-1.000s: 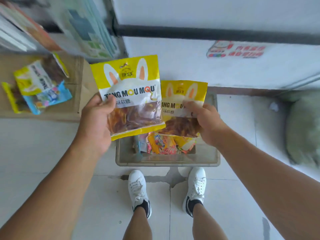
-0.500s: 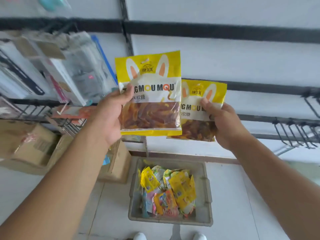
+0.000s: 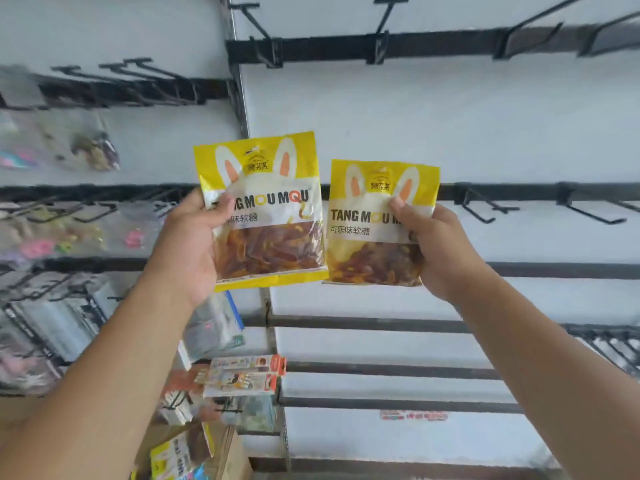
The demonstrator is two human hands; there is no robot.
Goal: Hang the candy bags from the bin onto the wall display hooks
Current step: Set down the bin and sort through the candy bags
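Two yellow-and-white candy bags with rabbit ears and brown gummies are held up in front of the white wall. My left hand grips the left candy bag by its left edge, thumb on the front. My right hand holds the right candy bag by its right edge, slightly lower. Bare black display hooks stick out of the rail just right of the bags, and more hooks sit on the rail above. The bin is out of view.
On the left wall panel hang blurred packets and other goods on black hooks. Boxed items hang lower at the corner. A cardboard box with candy bags stands at the bottom left. Black rails cross the right wall.
My view has tilted up from the floor and bin to the wall. Both hands have lifted the bags up in front of the hook rails, and the bags have moved apart.
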